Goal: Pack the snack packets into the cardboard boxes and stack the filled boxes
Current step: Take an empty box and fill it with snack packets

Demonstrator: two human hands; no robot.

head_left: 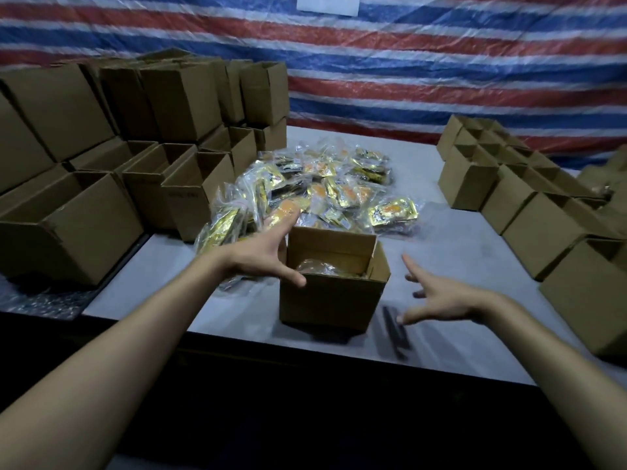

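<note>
In the head view, the open box [325, 300] stands on the table [458, 239] with some packets lying inside it. The left hand [268, 252], fingers spread and holding nothing, is stretched along the box's left side toward the pile of snack packets [325, 188] just behind the box. The right hand [437, 296] is open too, right of the box and apart from it. The step seems to be filling: next, the left hand must close on packets and carry them over the opening.

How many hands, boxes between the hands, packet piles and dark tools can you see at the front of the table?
Hands: 2, the left hand and the right hand
Boxes between them: 1, the open box
Packet piles: 1, the pile of packets behind it
Tools: 1, the dark tool
Total: 5
</note>
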